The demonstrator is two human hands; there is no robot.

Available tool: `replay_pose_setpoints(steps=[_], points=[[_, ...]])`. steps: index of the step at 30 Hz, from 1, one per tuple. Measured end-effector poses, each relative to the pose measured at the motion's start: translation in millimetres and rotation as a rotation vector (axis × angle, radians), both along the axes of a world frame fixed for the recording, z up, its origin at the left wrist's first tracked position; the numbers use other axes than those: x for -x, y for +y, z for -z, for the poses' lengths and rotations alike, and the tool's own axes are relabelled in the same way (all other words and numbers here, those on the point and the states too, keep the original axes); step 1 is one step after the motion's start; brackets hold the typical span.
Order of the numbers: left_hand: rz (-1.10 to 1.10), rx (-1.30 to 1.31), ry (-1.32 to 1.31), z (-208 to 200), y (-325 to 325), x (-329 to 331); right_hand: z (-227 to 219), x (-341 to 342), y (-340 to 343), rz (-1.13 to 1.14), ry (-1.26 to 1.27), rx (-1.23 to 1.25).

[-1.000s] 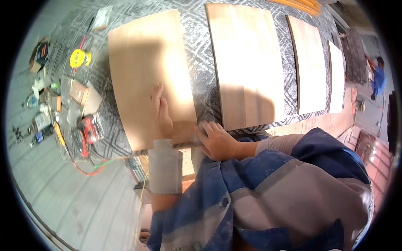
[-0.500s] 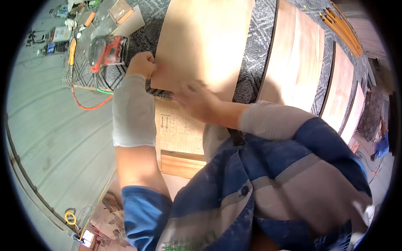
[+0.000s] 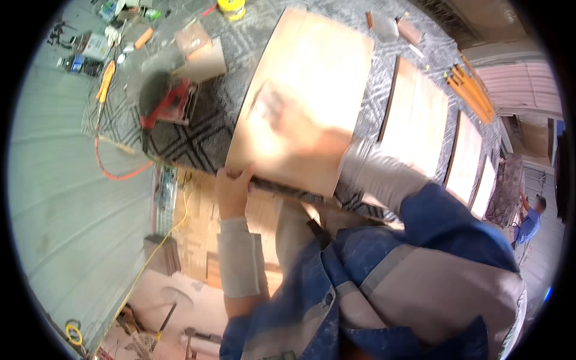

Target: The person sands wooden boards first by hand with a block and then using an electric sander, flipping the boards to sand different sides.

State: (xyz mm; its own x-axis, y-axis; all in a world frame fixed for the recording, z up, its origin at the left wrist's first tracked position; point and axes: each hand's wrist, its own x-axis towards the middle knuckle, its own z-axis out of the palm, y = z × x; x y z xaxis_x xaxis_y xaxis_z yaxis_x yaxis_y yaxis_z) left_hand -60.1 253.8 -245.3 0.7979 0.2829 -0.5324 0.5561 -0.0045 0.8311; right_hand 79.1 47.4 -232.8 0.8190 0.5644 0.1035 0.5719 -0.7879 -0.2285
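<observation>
A pale wooden panel (image 3: 327,54) lies on a grey patterned carpet covering the work table (image 3: 207,141). At its near left corner, my left hand (image 3: 234,185) pinches the edge between thumb and fingers. My right hand (image 3: 294,123) is over the panel's left half, smeared by motion. A greyish blur shows at its fingertips; whether it holds something there I cannot tell. Left of the panel sits a red and black power sander (image 3: 171,102).
More wooden panels (image 3: 415,114) lie in a row rightward. Orange sticks (image 3: 471,93) rest at the far right. An orange-handled tool (image 3: 106,81) joins a red hose (image 3: 117,175). Bottles (image 3: 81,65) and a yellow tub (image 3: 231,8) stand farther off. Another person (image 3: 529,222) is at right.
My left hand has moved from the panel's left edge down to its near left corner. My right hand has gone from the near edge up over the surface. The view has shifted.
</observation>
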Motion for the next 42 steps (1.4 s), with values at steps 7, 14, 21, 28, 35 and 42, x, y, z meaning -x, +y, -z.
replay_pose_setpoints(steps=[7,14,21,28,35,42], points=[[-0.085,-0.065,0.077,-21,-9,8,22,-46,10,-0.274,0.02,-0.356],[-0.135,0.011,0.044,-10,-12,11,26,-267,-62,0.266,-0.086,-0.059],[-0.056,-0.082,0.003,1,-4,18,35,-167,-74,-0.232,-0.246,-0.304],[-0.046,-0.041,0.107,-7,-3,4,3,-208,-152,0.348,0.232,-0.461],[-0.056,-0.104,0.096,-11,-8,7,8,75,-61,-0.281,0.096,-0.062],[-0.048,-0.006,0.163,-16,-4,-2,16,-115,-215,0.293,0.472,-0.589]])
